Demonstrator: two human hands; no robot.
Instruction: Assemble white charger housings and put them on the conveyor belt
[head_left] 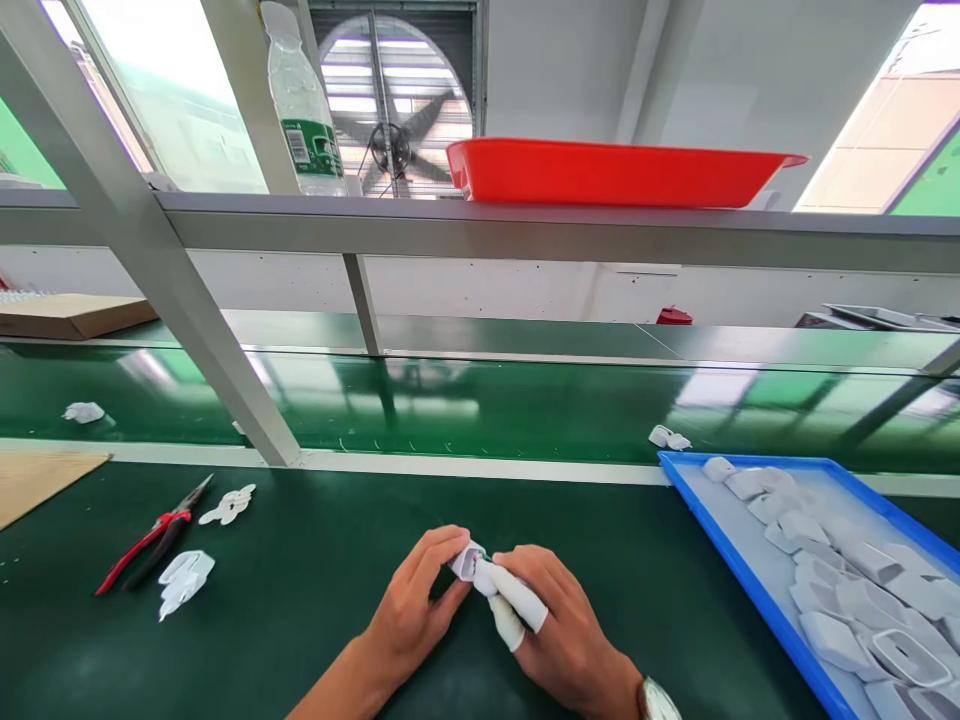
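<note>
Both hands meet over the dark green bench near its front edge. My left hand (416,605) pinches a small white plastic part (469,560) between thumb and fingers. My right hand (559,630), with white finger cots on two fingers and a watch on the wrist, grips the same part from the right. A blue tray (739,570) with several similar white parts lies to the right of my hands.
Red-handled pliers (154,540) and white plastic scraps (184,580) lie at left. A green conveyor belt (480,405) runs behind, carrying small white pieces (670,437). A slanted metal post (187,310) crosses left. The overhead shelf holds a red tray (615,172) and a water bottle (304,105).
</note>
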